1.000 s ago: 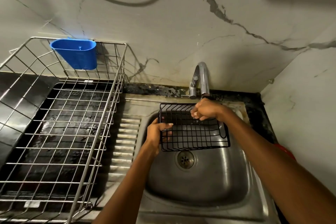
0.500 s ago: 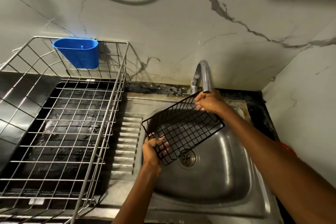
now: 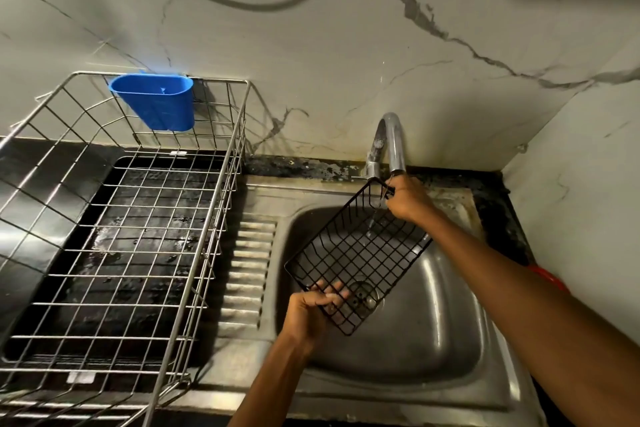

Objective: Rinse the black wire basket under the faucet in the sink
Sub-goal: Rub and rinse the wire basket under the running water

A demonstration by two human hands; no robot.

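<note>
The black wire basket (image 3: 360,255) hangs tilted over the steel sink (image 3: 433,340), its far end raised toward the faucet (image 3: 393,142). A thin stream of water falls from the spout onto the basket's upper part. My right hand (image 3: 408,199) grips the basket's top corner just under the spout. At the low near end, my left hand (image 3: 313,310) holds the rim, fingers curled through the wires above the drain (image 3: 363,296).
A large steel dish rack (image 3: 121,253) with a blue plastic cup (image 3: 156,102) hooked on its back rim stands left of the sink over a wet black tray. Marble walls close in behind and at right. A red object (image 3: 547,276) peeks out behind my right forearm.
The basket went from lying level under the faucet to standing steeply tilted, its right end lifted to the spout and its left end lowered toward the drain. Both hands kept their grip.
</note>
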